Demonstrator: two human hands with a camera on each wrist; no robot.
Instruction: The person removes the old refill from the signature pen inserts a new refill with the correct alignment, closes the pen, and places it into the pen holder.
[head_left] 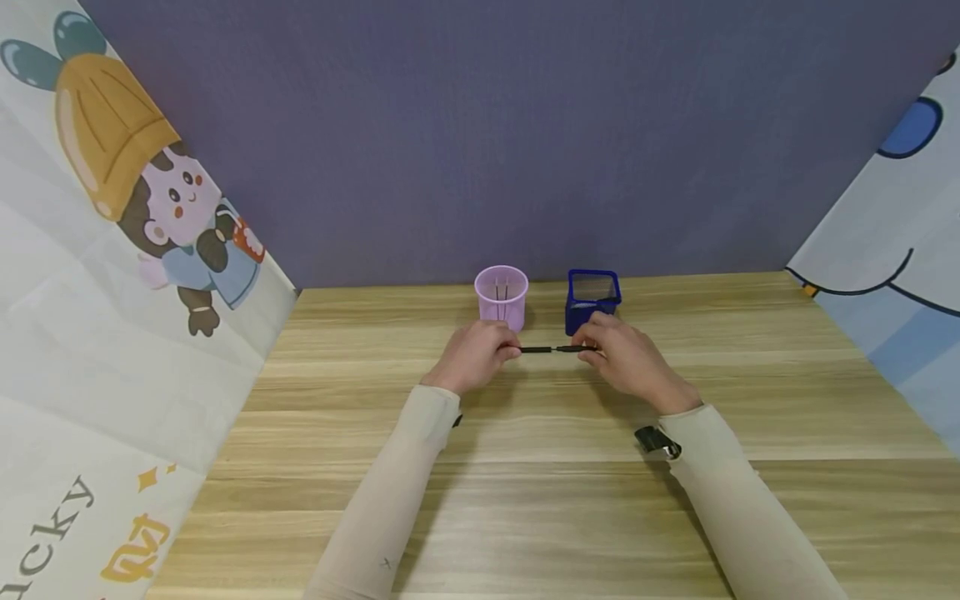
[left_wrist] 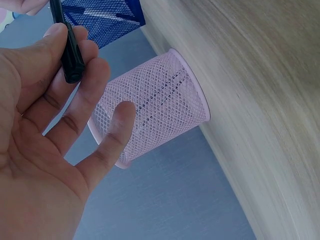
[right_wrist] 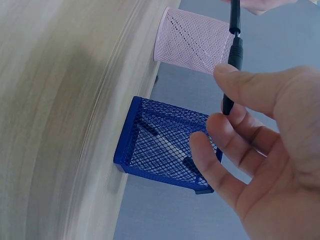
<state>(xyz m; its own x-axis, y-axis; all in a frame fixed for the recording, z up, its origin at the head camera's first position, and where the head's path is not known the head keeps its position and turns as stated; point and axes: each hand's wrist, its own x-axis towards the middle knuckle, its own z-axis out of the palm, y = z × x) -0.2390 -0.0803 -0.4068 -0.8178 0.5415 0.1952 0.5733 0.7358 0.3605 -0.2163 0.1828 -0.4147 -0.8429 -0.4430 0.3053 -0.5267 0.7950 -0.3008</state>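
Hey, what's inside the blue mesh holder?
Inside the blue mesh holder, one slim, pen-like item shows through the mesh, pale in the middle with dark ends, lying aslant. The right hand covers part of the holder, so anything else tucked there can't be seen.

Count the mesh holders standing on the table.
2: a pink round holder just beyond the left hand, and a blue square holder just beyond the right hand. No others show in any view.

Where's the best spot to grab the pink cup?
Probably around the pink cup near its open top, coming from its left. It stands upright and round; the blue holder is on its right, and the left hand is in front.
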